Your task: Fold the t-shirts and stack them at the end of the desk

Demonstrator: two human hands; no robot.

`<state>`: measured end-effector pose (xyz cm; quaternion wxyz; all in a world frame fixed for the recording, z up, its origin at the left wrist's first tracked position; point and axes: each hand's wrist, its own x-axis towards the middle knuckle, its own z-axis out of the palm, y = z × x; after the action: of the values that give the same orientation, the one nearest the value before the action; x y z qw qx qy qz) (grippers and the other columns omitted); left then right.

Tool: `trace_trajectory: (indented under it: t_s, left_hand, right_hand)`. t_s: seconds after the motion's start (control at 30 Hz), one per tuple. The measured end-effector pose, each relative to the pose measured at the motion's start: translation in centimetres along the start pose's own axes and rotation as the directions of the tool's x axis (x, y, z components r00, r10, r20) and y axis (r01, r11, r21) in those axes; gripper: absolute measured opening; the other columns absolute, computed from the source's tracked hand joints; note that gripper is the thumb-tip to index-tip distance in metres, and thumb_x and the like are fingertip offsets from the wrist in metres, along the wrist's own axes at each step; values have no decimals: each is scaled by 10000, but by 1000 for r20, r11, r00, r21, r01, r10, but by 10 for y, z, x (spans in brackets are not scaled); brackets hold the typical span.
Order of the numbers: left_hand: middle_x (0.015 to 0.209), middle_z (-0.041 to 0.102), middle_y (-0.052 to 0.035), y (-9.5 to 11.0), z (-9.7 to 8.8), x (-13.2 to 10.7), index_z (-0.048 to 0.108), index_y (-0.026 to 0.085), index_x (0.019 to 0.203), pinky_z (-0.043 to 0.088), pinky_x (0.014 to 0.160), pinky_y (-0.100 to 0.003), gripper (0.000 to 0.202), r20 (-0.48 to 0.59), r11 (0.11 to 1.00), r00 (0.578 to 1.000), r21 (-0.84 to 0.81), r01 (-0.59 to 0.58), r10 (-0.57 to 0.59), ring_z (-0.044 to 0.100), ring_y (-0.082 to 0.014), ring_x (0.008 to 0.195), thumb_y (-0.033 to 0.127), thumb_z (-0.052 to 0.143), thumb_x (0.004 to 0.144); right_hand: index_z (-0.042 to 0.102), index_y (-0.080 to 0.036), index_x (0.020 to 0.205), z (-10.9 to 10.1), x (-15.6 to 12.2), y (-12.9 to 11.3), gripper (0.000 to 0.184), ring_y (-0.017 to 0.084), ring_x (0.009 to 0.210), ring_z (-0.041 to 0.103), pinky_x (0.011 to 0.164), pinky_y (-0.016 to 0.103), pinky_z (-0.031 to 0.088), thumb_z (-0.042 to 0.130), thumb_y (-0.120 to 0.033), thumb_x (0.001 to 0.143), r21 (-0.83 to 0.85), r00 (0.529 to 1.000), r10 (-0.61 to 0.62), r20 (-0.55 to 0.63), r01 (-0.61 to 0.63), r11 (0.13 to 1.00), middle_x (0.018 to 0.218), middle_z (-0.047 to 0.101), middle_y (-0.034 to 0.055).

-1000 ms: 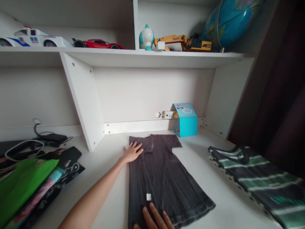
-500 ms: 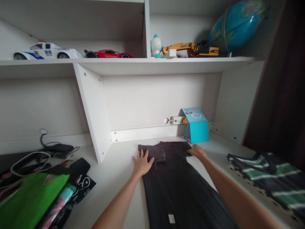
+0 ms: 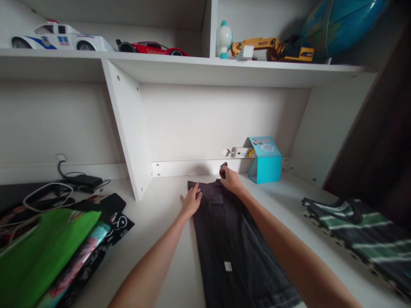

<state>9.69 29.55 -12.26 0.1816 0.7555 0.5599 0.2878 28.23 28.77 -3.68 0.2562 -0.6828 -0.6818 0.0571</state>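
Fingers (image 3: pixel 225 174), right hand (image 3: pixel 231 183), now pinching sleeve (image 3: pixel 223 165), lifted over shirt (image 3: pixel 224 231).

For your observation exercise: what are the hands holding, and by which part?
Right hand pinches the dark grey fabric T-shirt by its sleeve edge; left hand only presses its shoulder.

A single camera worn on the head looks forward and down, close over a white desk top (image 3: pixel 167 222), as the left hand (image 3: pixel 192 202) and right hand (image 3: pixel 230 179) reach in from the bottom edge to a dark grey cloth garment (image 3: pixel 231 231) at mid-frame, and it faces a white wall shelf (image 3: pixel 224 68) across the top.
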Motion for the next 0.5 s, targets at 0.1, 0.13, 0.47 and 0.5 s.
trace_trajectory:
  t_s: [0.1, 0.13, 0.47, 0.5]
  left_hand:
    - [1238, 534, -34, -2, -3, -1, 147, 312, 1387, 59, 980, -633, 514, -14, 1000, 1000, -24, -7, 7, 374, -239, 1223, 335, 305, 898]
    - [1228, 542, -35, -3, -4, -1, 137, 312, 1390, 68, 985, -624, 518, -16, 1000, 1000, -21, -3, 2, 402, -235, 1201, 324, 300, 899]
    - [1295, 478, -37, -3, -1, 2, 464, 302, 1238, 68, 995, -605, 374, 3, 998, 1000, 66, -13, 12, 328, -243, 1250, 351, 300, 905]
    - [1292, 481, -39, -3, -1, 1, 477, 295, 1227, 70, 995, -605, 372, 4, 997, 1000, 71, -11, 10, 328, -241, 1250, 352, 301, 905]
  right_hand:
    - [506, -158, 1110, 21, -20, -37, 310, 160, 885, 564, 758, 364, 480, 505, -341, 860, 58, 982, -159, 105, 153, 986, 1061, 555, 53]
    - [499, -160, 1121, 22, -27, -41, 321, 153, 862, 569, 742, 356, 485, 505, -347, 860, 79, 968, -204, 145, 194, 978, 1052, 558, 51]
    - [548, -184, 951, -70, -165, 71, 385, 170, 717, 570, 658, 289, 457, 606, -479, 711, 19, 909, -179, 376, 185, 983, 853, 602, 45]
    - [544, -204, 962, -71, -184, 73, 369, 163, 742, 572, 681, 280, 462, 604, -470, 713, 30, 904, -191, 384, 194, 981, 888, 594, 36]
